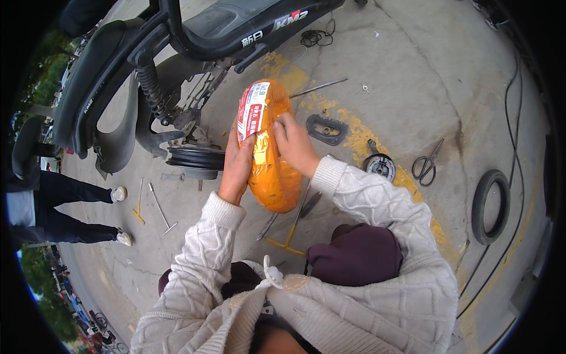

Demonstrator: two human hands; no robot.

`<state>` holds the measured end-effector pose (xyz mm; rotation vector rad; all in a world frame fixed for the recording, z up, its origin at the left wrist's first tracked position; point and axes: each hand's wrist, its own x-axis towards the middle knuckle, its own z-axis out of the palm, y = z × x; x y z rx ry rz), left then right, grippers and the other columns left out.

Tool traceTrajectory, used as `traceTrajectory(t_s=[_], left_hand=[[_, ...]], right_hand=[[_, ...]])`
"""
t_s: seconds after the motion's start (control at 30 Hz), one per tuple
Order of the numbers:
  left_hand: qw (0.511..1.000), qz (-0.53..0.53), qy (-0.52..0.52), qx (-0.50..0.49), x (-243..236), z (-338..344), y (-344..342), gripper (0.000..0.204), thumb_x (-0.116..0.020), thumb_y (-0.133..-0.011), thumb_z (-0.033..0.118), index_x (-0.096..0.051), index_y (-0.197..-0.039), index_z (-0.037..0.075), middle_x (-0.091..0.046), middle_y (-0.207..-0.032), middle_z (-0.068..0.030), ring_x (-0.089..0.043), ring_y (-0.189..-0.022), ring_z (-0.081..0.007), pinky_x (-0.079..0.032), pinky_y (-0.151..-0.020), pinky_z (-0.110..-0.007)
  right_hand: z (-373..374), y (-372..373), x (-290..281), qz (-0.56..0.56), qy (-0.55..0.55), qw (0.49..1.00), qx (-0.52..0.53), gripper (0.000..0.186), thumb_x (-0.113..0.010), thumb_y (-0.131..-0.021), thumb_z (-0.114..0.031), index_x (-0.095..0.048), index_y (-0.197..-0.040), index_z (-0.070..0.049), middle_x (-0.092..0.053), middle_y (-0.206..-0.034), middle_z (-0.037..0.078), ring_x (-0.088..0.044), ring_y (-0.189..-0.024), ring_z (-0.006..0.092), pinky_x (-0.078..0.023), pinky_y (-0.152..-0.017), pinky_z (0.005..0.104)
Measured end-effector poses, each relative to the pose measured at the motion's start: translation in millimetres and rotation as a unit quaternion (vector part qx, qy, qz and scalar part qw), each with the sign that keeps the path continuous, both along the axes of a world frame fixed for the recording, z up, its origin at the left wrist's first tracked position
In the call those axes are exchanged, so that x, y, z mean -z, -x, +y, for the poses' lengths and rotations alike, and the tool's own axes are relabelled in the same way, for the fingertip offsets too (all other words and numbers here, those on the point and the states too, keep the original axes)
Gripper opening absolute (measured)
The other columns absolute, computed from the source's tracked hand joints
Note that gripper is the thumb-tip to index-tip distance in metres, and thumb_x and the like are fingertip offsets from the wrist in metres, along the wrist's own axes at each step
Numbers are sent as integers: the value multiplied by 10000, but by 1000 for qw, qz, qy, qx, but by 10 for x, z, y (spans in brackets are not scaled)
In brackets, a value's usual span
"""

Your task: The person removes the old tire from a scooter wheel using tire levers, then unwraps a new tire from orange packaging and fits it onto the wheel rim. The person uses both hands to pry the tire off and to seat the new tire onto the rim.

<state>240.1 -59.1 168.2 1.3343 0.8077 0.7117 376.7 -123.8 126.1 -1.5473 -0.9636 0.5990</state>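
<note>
An orange plastic-wrapped round package with a white-and-red label is held upright in front of me. My left hand grips its left side, thumb near the label, and my right hand grips its right side. Behind it, at left, a black wheel rim lies under the raised rear of a black scooter, beside its shock absorber. To the right of the package are a black oval part, a round metal hub part and black-handled scissors on the concrete ground.
A black tire lies at right near long cables. T-handled tools are at left and below the package. A person's legs show at left. A rod and coiled wire lie farther forward.
</note>
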Motion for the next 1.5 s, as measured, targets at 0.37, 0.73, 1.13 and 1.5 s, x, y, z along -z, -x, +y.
traceTrajectory(t_s=[0.37, 0.73, 1.13, 1.5], left_hand=[[995, 59, -82, 1, 48, 129, 21, 457, -433, -1035, 218, -408, -1426, -18, -557, -1316, -123, -568, -1150, -169, -447, -981, -298], [809, 305, -496, 76, -396, 404, -182, 406, -562, -854, 76, -582, -1232, -71, -660, -937, -284, -651, -855, -441, -526, -736, -425], [989, 10, -5, -147, -69, 688, -277, 264, -570, -987, 135, -614, -1158, -61, -672, -1038, -65, -599, -888, -112, -479, -807, -264], [913, -232, 318, -108, 134, 646, -579, 178, -510, -1022, 195, -576, -1085, 43, -659, -963, -82, -653, -921, -216, -552, -880, -384]], right_hand=[[1, 99, 606, -97, 60, 988, -108, 251, -564, -966, -222, -549, -1017, 24, -677, -838, 184, -681, -706, 319, -517, -588, 455], [-279, 375, -229, 386, -63, 898, -201, 622, -805, -818, -276, -504, -1288, -2, -621, -1194, 85, -594, -1091, 178, -468, -947, 328], [-490, 224, -71, 417, -40, 895, -152, 750, -776, -820, -120, -322, -1399, 20, -522, -1311, 131, -539, -1189, 192, -449, -1011, 340], [-734, 1, 27, 406, -34, 890, -206, 987, -810, -767, -177, -175, -1494, 31, -453, -1396, 150, -439, -1312, 224, -364, -1094, 349]])
